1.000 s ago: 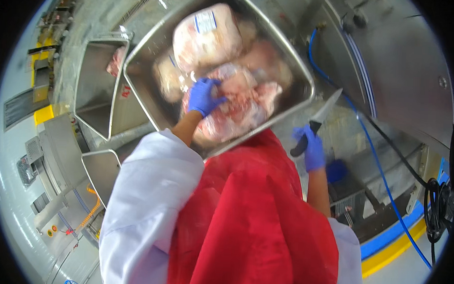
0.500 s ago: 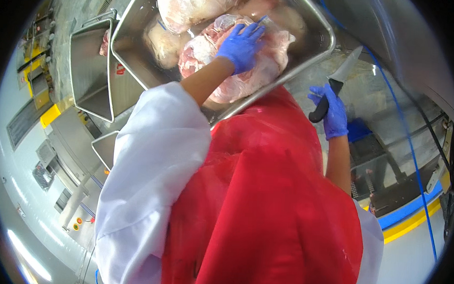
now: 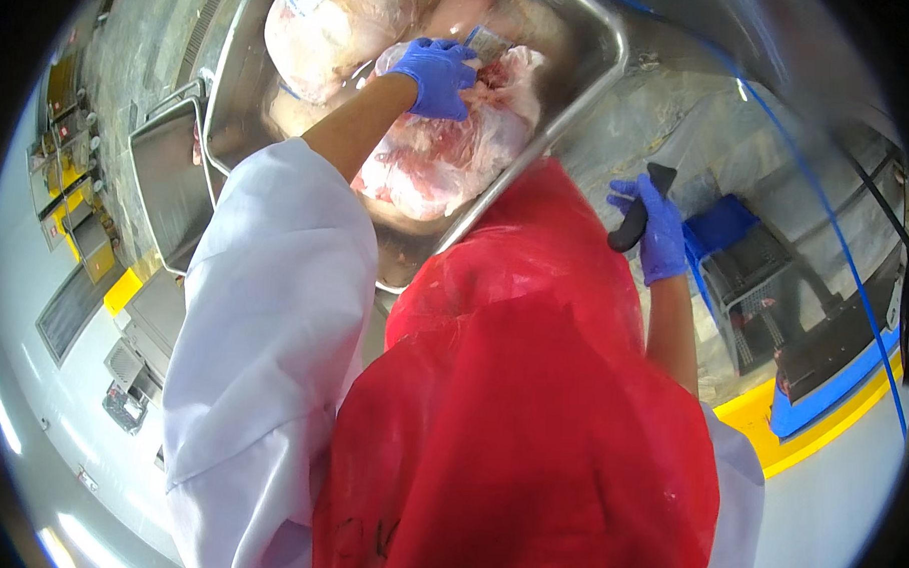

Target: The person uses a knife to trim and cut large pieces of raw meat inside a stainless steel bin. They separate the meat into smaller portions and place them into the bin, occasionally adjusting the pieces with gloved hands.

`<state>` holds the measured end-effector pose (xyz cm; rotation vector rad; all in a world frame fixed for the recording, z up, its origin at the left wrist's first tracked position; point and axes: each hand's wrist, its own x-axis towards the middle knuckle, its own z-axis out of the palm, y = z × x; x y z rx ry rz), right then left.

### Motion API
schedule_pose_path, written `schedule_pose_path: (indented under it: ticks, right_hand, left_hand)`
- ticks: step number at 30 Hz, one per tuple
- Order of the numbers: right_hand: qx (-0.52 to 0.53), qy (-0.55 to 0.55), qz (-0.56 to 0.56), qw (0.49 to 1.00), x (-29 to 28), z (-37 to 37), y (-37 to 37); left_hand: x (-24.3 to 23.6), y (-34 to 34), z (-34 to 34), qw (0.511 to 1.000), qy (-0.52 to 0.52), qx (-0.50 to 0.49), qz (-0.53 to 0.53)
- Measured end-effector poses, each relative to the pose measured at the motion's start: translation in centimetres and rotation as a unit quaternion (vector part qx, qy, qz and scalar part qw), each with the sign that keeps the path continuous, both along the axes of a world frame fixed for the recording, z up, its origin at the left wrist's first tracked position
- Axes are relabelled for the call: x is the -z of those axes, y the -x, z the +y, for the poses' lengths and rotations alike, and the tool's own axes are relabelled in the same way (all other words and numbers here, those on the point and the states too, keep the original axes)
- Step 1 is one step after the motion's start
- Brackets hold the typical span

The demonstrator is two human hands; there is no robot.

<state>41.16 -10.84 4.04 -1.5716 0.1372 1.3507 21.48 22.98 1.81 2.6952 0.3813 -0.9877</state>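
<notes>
- White wall panels with bright light strips curve along the left edge of the view, and a blue hose runs down the right side.
- Near the top centre, a metal tub holds several pieces of meat; what it rests on is hidden.
- A raw meat joint, pink with pale fat, lies in the tub's near part, next to the near right rim.
- Over its far side reaches the left hand, blue-gloved, fingers bent and close together on the meat; I cannot tell whether they pinch it or only press.
- Outside the tub, the right hand, also blue-gloved, is wrapped around the black handle of a knife, one or more fingers sticking out loosely; the blurred blade points up and away from the body.
- Judging by looks, work is partway: the near joint seems unwrapped and opened up, while a labelled joint beside it appears whole and film-covered. Whether any cut is finished cannot be told.
- Red apron cloth sits close against the tub's near edge, leaving little room there.
- Between the right rim and the knife lies a wide gap; leftward, a smaller metal bin crowds the tub.
</notes>
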Motion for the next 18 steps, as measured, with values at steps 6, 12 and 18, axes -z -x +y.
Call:
schedule_pose_path:
  ticks: [6, 12, 18]
  right_hand:
    - [-0.002, -0.008, 0.004, 1.0, 0.5, -0.2, 0.7]
    - [0.002, -0.013, -0.016, 1.0, -0.9, 0.0, 0.8]
    - [0.014, -0.023, -0.019, 0.999, -0.8, -1.0, 0.9]
  left_hand:
    - [-0.4, -2.6, -1.2, 0.995, -0.02, 0.042, 0.086]
    - [1.6, -4.1, -2.0, 0.996, 0.007, -0.027, 0.086]
    - [4.8, -3.7, -4.2, 0.993, -0.067, -0.091, 0.017]
